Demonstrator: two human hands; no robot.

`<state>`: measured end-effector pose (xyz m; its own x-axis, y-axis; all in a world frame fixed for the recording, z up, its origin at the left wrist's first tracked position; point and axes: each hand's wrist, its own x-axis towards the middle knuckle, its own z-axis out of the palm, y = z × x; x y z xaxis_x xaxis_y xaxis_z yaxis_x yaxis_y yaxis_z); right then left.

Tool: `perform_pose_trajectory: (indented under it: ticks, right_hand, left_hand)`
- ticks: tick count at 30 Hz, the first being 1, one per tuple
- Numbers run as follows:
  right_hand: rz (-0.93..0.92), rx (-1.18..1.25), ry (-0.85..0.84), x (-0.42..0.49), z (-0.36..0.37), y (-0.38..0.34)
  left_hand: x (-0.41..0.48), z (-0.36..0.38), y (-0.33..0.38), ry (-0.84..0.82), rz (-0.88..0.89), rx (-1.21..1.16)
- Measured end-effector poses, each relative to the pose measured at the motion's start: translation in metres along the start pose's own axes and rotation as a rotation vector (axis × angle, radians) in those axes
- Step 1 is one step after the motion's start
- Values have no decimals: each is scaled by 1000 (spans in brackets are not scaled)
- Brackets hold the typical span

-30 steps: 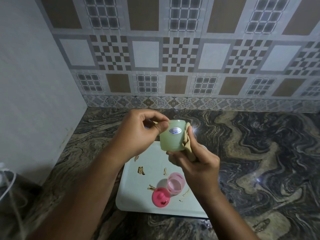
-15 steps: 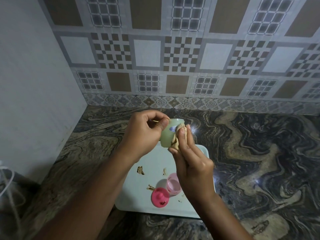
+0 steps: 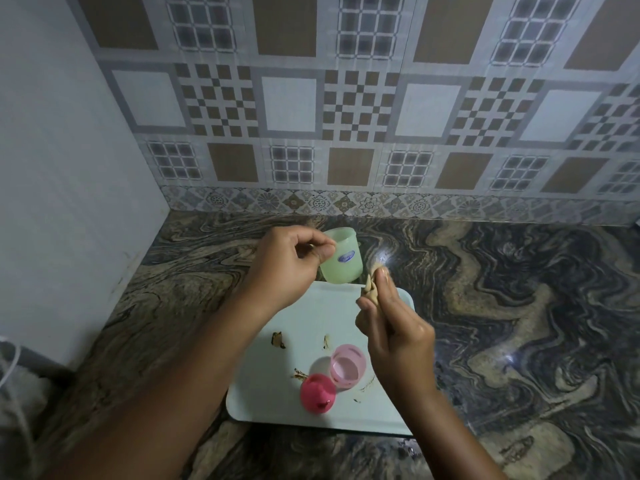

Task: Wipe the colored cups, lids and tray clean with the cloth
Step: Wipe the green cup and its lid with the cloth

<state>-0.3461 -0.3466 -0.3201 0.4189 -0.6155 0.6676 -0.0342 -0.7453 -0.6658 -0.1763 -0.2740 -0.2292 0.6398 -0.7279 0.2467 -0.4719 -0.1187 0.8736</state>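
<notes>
Head view: your left hand (image 3: 280, 268) pinches the pale green plastic cup (image 3: 341, 258); your right hand (image 3: 394, 334) grips the beige cloth (image 3: 371, 285). Pink cup (image 3: 347, 366), pink lid (image 3: 317, 393) and crumb-strewn white tray (image 3: 332, 317) look unwiped.

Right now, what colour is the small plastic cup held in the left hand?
Pale translucent green, with a small blue-and-white oval label; the small plastic cup shows in the head view.
</notes>
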Motion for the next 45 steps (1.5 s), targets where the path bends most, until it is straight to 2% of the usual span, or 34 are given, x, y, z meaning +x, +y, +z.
perform_pose_trajectory:
  ticks: [4, 8, 16, 31, 40, 45]
  right_hand:
    - [233, 51, -36, 11, 4, 26]
    - [401, -30, -136, 31, 11, 55]
    - [463, -150, -214, 65, 28, 97]
    - [630, -87, -210, 86, 69, 165]
    - [697, -30, -204, 72, 75, 180]
    - [750, 19, -177, 72, 58, 169]
  left_hand:
    - [6, 22, -29, -30, 55, 135]
    - [16, 50, -56, -90, 115, 274]
    - [51, 96, -91, -166, 63, 409]
    - [123, 154, -142, -254, -161, 589]
    - [119, 153, -139, -242, -111, 659]
    - [103, 144, -117, -190, -52, 564]
